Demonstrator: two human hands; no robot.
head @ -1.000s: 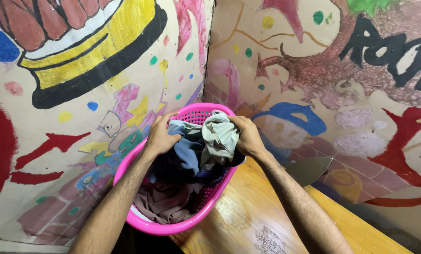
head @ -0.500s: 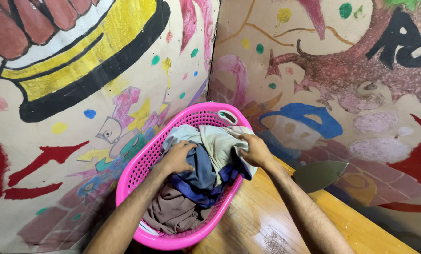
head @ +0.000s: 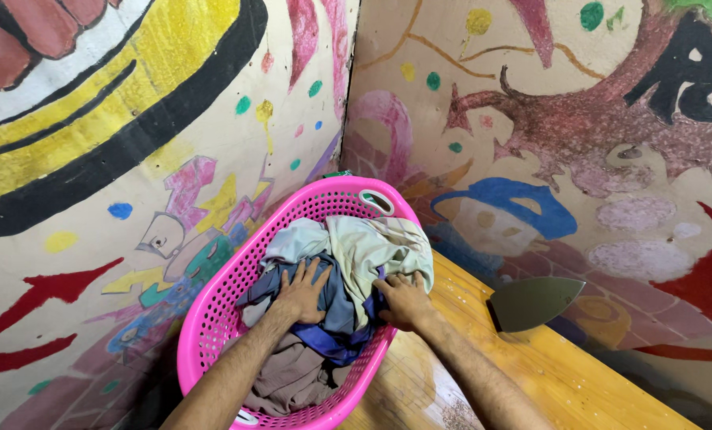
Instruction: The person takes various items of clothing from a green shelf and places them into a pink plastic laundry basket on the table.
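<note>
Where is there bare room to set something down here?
The wooden tabletop is bare between the basket and the iron, and on toward the near right. The basket itself is crowded: clothes fill it, with the left hand and right hand pressed flat on them.

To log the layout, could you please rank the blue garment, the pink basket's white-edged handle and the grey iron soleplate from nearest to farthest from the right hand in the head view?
From the right hand:
1. Blue garment, touching it, on its left.
2. Pink basket's white-edged handle, at the far rim.
3. Grey iron soleplate, on the right, on the wooden table.
</note>
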